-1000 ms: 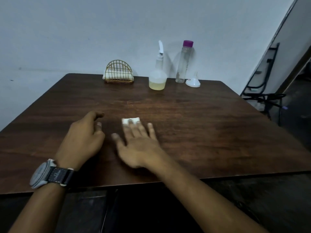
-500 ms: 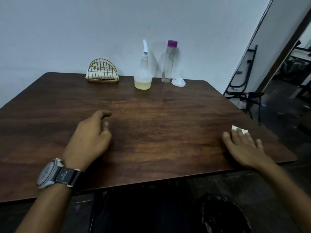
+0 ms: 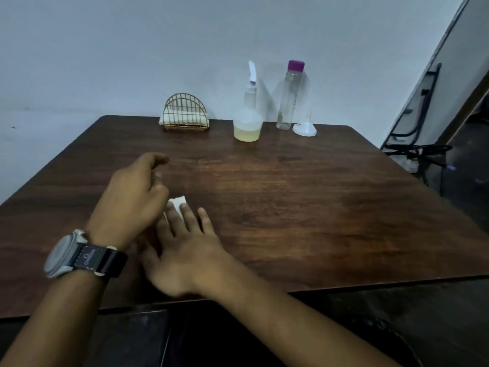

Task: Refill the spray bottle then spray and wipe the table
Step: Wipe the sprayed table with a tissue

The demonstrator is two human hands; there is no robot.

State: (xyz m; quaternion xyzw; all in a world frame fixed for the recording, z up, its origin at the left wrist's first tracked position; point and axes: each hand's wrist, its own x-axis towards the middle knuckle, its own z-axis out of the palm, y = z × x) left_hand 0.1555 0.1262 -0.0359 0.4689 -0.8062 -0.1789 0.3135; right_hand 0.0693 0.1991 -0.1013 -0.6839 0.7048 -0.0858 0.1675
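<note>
Fingers (image 3: 189, 221) straight, right hand (image 3: 185, 254) presses the tissue (image 3: 178, 201).

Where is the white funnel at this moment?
In the head view, the funnel stands wide end down at the far edge of the table, right of centre, just right of the purple-capped bottle.

Table (image 3: 330, 207): dark wood top, is standing against a pale wall.
Spray bottle (image 3: 248, 123): is standing upright near the far edge, holding pale yellow liquid.
Napkin holder (image 3: 185, 112): is sitting left of the spray bottle.
Clear bottle (image 3: 289, 96): is standing just right of the spray bottle.
Funnel (image 3: 304, 129): is resting mouth down, further right of the spray bottle.
Tissue (image 3: 177, 201): is lying well nearer than the spray bottle, partly under the right hand (image 3: 185, 250).
</note>
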